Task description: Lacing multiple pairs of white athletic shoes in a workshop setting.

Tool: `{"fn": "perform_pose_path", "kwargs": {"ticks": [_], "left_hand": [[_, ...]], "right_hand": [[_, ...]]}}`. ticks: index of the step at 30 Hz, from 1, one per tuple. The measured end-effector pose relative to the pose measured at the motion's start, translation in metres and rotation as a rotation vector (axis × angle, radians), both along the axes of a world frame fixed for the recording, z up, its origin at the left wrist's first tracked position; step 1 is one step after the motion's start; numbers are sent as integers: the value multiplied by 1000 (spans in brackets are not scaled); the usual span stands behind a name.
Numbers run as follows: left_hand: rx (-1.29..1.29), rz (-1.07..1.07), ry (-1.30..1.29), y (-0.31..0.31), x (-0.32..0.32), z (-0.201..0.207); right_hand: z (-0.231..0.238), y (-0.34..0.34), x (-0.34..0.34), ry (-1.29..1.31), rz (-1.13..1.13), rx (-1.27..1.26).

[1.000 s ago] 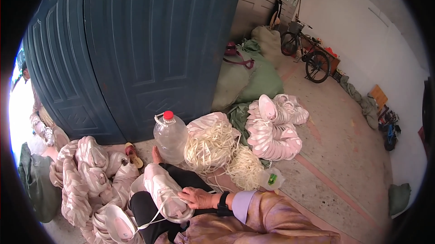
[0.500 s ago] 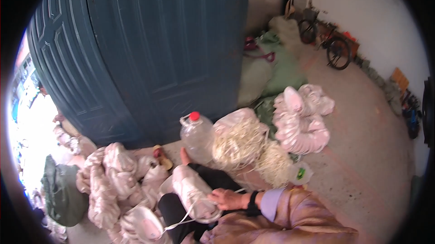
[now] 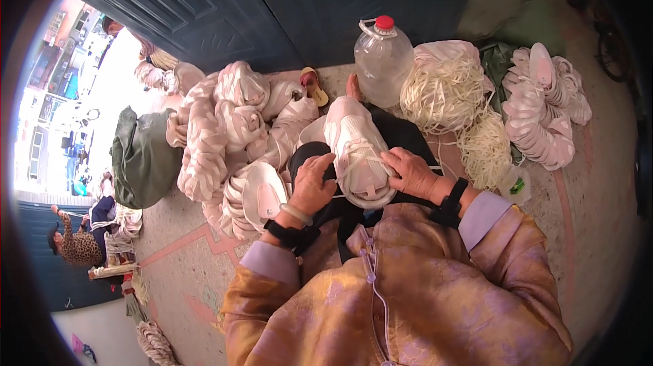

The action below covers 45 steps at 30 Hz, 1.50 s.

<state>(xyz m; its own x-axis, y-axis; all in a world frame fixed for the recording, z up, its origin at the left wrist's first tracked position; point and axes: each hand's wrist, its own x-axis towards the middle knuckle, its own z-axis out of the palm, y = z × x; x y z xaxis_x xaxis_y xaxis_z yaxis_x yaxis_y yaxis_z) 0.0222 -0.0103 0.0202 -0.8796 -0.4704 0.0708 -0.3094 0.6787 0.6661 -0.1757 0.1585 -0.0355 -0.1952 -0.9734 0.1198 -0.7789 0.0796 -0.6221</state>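
Observation:
A white and pale pink sneaker (image 3: 355, 129) rests on my lap between my dark-trousered legs, its heel end toward me. White shoelace (image 3: 358, 153) crosses its front opening in loose strands. My left hand (image 3: 314, 179) is at the shoe's left side, fingers curled, with a strand of lace coming out by the thumb. On the other side my right hand (image 3: 412, 171) pinches lace near the eyelets, thumb and forefinger together. Dark bands circle both wrists, and a pale bangle is on the left one. The palms and lower fingers are hidden.
Bundles of pink-white shoes (image 3: 204, 141) lie to the left, beside a green sack (image 3: 141, 155). Ahead stand a clear jug (image 3: 384, 67) with a red cap and a heap of cream laces (image 3: 445, 94). More stacked shoes (image 3: 541, 118) lie right. Another person (image 3: 81, 243) sits far left.
The view has swung left and down, so the shoe sits higher in the picture. My left hand now shows beside it. My right hand has stayed at the shoe's laces.

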Motion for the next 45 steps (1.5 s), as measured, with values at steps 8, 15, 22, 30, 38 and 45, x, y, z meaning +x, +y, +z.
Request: {"fn": "perform_pose_path", "kwargs": {"ticks": [8, 15, 22, 30, 38, 45], "left_hand": [[-182, -59, -146, 7, -8, -18], [-35, 14, -214, 12, -16, -21], [-3, 75, -138, 8, -18, -18], [-33, 20, -214, -2, -24, 14], [44, 23, -158, -5, -24, 20], [460, -370, -161, 31, -34, 44]], "right_hand": [[-1, 2, -8, -206, 1, -45], [-3, -4, -20, -498, -56, 42], [-6, -4, -20, -449, -27, -91], [15, -12, -36, -978, -175, 170], [-8, -4, -37, -514, -120, -5], [9, -22, -32, -391, -170, -63]]}}
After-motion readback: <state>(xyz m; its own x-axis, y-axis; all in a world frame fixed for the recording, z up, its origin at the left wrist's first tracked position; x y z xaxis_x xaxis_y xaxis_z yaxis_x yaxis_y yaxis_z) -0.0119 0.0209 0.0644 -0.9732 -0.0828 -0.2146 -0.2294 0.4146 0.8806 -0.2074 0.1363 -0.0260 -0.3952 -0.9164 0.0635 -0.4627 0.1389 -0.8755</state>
